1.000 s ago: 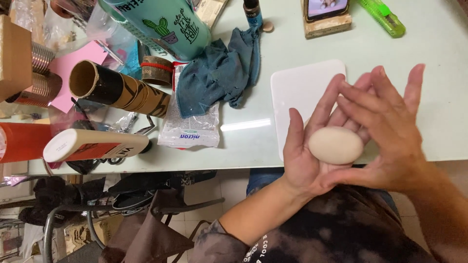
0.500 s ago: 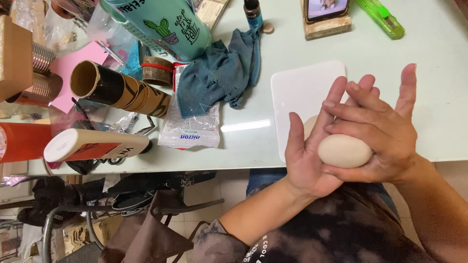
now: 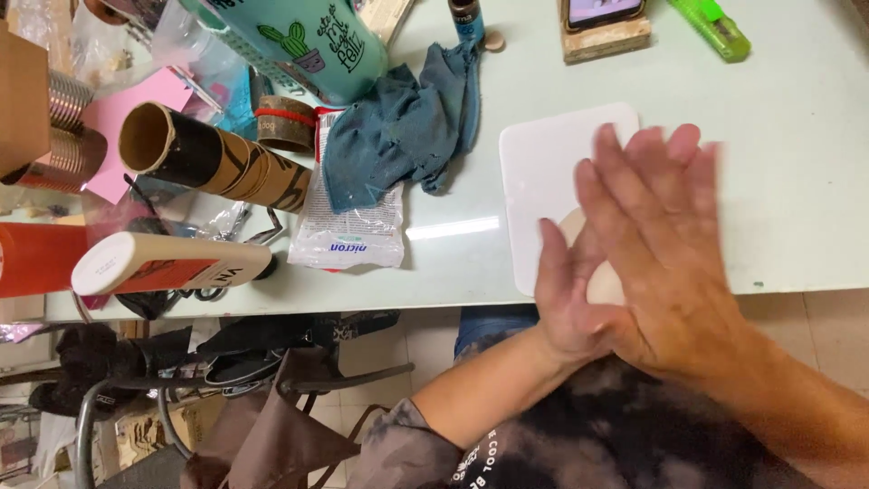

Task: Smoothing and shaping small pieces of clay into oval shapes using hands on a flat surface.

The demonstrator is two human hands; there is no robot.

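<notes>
Right hand (image 3: 665,244) covers dough ball (image 3: 605,285) in left hand (image 3: 570,299).

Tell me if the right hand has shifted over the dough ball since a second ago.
Yes. The right hand has slid forward across the dough ball, nearly covering it, its fingertips now farther over the white board.

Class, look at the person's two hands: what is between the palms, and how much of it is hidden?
A pale, smooth lump shows between the left hand and the right hand. The right hand covers most of it, so its full shape is hidden.
</notes>
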